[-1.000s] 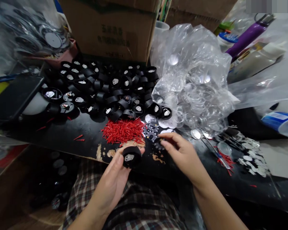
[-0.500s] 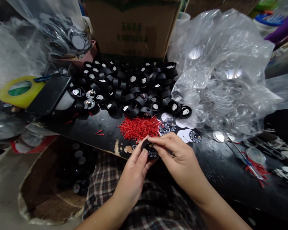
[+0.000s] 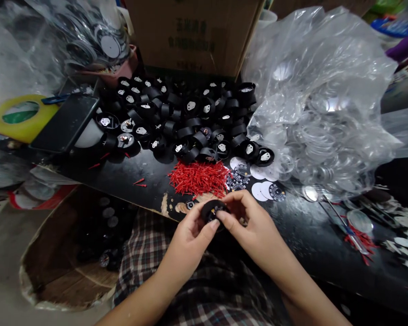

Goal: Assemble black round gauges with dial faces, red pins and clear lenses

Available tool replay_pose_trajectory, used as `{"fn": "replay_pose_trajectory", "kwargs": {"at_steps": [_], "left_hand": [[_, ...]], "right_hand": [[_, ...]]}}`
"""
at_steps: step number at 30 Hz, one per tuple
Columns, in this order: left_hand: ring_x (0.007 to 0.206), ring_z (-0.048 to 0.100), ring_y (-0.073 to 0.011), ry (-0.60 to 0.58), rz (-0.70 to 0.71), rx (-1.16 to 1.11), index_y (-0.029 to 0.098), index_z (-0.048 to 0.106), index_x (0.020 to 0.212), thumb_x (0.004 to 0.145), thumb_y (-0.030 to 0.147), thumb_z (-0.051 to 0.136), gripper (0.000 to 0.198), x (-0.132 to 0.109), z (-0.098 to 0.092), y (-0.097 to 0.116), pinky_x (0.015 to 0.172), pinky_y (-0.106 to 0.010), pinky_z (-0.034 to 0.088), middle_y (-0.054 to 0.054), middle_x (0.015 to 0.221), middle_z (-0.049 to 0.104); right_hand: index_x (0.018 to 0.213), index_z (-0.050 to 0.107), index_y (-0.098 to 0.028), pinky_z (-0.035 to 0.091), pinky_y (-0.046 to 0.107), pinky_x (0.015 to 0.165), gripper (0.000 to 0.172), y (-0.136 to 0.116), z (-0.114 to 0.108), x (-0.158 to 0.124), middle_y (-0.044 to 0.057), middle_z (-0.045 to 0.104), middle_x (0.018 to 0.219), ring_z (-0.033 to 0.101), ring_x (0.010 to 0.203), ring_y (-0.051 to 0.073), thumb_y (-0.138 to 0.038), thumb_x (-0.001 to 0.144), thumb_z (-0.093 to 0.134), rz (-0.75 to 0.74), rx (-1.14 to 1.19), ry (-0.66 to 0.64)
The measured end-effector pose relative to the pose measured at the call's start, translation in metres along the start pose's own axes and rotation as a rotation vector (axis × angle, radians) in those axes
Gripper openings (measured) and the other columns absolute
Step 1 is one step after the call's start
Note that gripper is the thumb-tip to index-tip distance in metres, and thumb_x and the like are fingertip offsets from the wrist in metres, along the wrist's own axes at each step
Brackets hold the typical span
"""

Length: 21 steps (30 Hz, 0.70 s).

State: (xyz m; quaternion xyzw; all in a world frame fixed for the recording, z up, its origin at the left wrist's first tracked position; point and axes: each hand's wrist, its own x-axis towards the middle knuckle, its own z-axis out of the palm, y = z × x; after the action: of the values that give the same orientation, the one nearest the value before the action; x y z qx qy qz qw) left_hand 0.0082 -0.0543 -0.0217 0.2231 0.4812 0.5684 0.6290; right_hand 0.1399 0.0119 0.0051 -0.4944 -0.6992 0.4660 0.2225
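A round black case with a dial inside (image 3: 211, 211) is held between both hands at the table's front edge. My left hand (image 3: 193, 231) grips its left side, thumb at the lower rim. My right hand (image 3: 245, 217) holds the right side, its thumb over the dial face. Just beyond them lies a heap of small red pointers (image 3: 199, 177). White and black printed dial discs (image 3: 268, 191) lie to the right of the heap. Many black round cases (image 3: 190, 122) with white metal parts are piled behind it.
A clear bag of transparent covers (image 3: 313, 136) fills the right back. A cardboard box (image 3: 193, 40) stands behind. Yellow tape (image 3: 3, 129) and a phone (image 3: 66, 124) lie left. A screwdriver (image 3: 355, 237) is at right. Below left is an open bin (image 3: 54, 271).
Both hands have turned the black case so its rim and dial face show more. My right thumb has moved onto the dial. The whole view has shifted slightly.
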Motion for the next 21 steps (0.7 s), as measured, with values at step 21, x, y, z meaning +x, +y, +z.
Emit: {"fn": "replay_pose_trajectory", "kwargs": {"at_steps": [21], "left_hand": [[0.105,0.066,-0.0232,0.147,-0.139,-0.319,0.022,0.060,0.110,0.088,0.026,0.058,0.022,0.004,-0.002,0.007,0.095,-0.041,0.050,-0.005,0.119,0.067]], "right_hand": [[0.071,0.056,-0.020,0.040,0.032,0.062,0.011,0.011,-0.007,0.042,0.003,0.062,0.069,0.058,0.067,0.019,-0.020,0.083,0.054,-0.063,-0.621,0.040]]}}
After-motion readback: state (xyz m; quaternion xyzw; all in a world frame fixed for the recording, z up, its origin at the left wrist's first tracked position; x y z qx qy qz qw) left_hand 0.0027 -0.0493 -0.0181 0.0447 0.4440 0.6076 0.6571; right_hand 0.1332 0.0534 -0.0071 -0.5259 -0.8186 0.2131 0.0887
